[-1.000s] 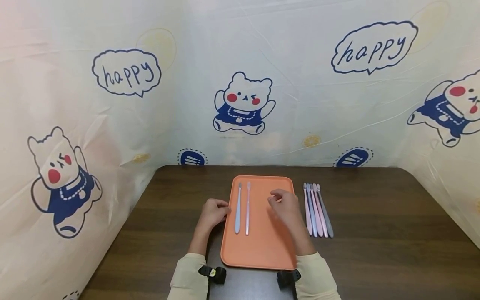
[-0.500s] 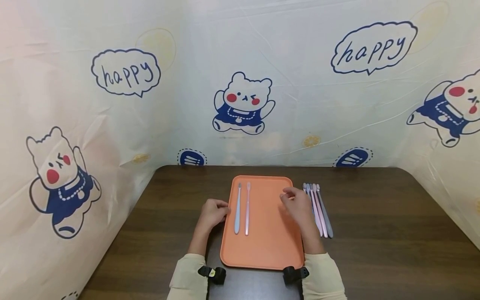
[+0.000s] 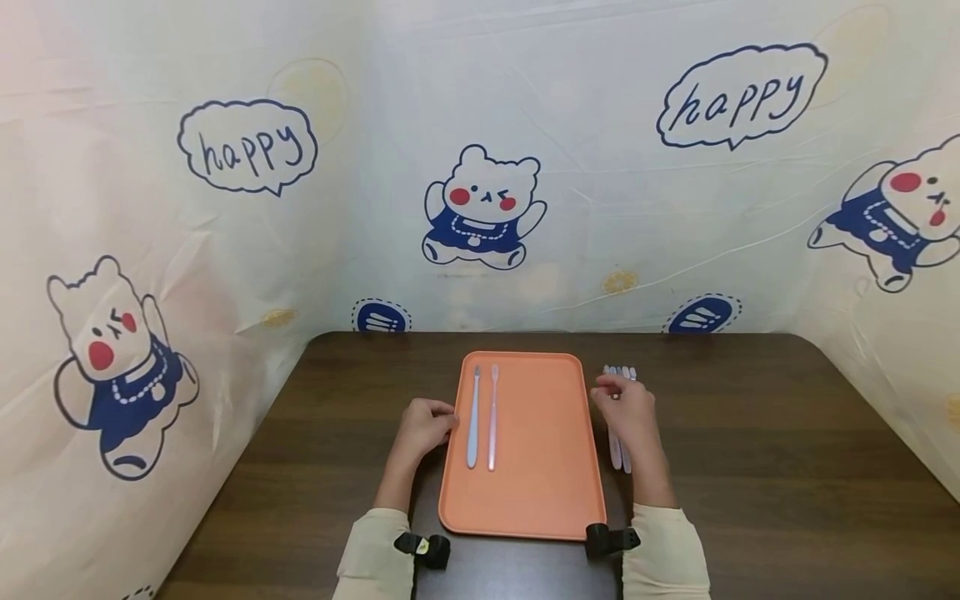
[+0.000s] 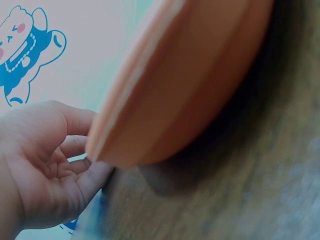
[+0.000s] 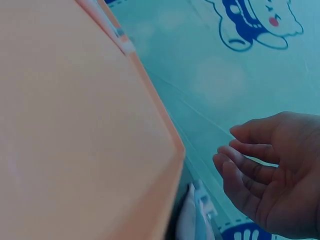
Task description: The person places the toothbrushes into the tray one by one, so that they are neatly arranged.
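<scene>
An orange tray (image 3: 536, 492) lies on the table with a blue toothbrush (image 3: 473, 433) and a pink toothbrush (image 3: 492, 433) side by side on its left part. My left hand (image 3: 423, 427) holds the tray's left rim; the left wrist view shows thumb and fingers (image 4: 80, 120) pinching the edge. My right hand (image 3: 628, 417) is just right of the tray, over a row of toothbrushes (image 3: 616, 454), hiding most of them. Between its loosely bent fingers (image 5: 245, 132) the right wrist view shows nothing held.
The dark wooden table (image 3: 765, 450) extends to both sides of the tray. A pale curtain (image 3: 600, 208) printed with bears stands around its back and sides. Black wrist cameras (image 3: 611, 542) sit on both sleeves.
My right hand has moved right, from above the tray to over the row of toothbrushes. The left hand has stayed at the tray's edge, and the two toothbrushes on the tray lie unchanged.
</scene>
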The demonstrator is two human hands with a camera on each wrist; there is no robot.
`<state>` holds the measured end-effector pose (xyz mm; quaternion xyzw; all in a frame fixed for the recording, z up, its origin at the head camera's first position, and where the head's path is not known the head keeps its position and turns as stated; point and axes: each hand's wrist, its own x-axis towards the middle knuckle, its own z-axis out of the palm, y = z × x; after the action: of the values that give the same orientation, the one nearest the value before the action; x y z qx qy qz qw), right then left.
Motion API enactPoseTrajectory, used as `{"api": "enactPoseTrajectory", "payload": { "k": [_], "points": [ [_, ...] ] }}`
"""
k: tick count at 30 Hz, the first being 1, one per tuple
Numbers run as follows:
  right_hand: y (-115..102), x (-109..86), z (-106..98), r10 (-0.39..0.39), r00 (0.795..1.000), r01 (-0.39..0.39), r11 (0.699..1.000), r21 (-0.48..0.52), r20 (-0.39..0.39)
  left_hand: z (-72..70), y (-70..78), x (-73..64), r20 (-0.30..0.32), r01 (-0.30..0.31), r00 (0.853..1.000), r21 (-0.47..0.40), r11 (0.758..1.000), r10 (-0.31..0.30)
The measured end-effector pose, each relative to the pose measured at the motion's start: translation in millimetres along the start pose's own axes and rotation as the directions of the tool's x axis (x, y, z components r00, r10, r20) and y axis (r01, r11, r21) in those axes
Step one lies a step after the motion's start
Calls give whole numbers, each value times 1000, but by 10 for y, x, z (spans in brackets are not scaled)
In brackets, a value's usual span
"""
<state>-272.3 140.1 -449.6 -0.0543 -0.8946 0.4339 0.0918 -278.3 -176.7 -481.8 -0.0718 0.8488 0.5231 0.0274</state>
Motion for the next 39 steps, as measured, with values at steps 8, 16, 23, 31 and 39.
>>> {"api": "enactPoseTrajectory", "payload": {
  "k": [8,16,23,31,39],
  "points": [
    [97,-12,-128,40,999,-40,999,7,-13,-19,21,-25,9,-11,1000,-3,1000,11],
    [228,1,-257,107,994,-108,994,16,16,0,19,-22,9,8,1000,-11,1000,-7],
    [355,11,-346,148,989,-148,989,-12,-1,5,17,-18,5,10,1000,-9,1000,-10],
    [488,10,-407,156,985,-159,987,-39,-68,-7,5,5,0,8,1000,3,1000,-8],
    [562,-16,-470,209,978,-209,977,-47,-15,1,21,-26,7,15,1000,27,1000,-15]
  ]
}}
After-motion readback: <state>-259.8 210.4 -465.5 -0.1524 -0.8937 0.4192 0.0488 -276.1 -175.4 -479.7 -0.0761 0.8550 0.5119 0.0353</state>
